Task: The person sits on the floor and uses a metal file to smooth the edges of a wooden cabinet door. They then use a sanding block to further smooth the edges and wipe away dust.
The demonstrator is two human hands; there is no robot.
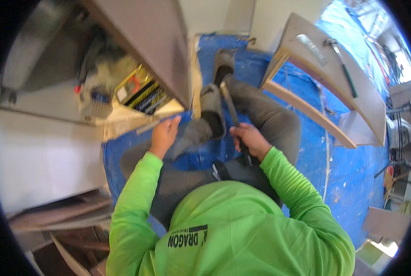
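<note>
My left hand (165,136) is closed, its fingers pinched at the end of a thin pale wooden strip (146,127) beside the cabinet's bottom edge. In my right hand (251,140) is a long narrow bar-like tool (230,102) with a dark handle. Its flat, lighter end points away from me, over the gap between my legs. Blur hides its exact kind. Both hands are above my lap, apart from each other. The cabinet (143,39), with a dark side panel, stands open to the left.
Inside the cabinet are a jug (95,102) and a yellow-black package (141,92). To the right, a wooden frame (302,108) stands on the blue tarp (348,184), with a green-handled hammer (344,69) and a metal plate (311,48) on top. Loose boards (62,216) lie at lower left.
</note>
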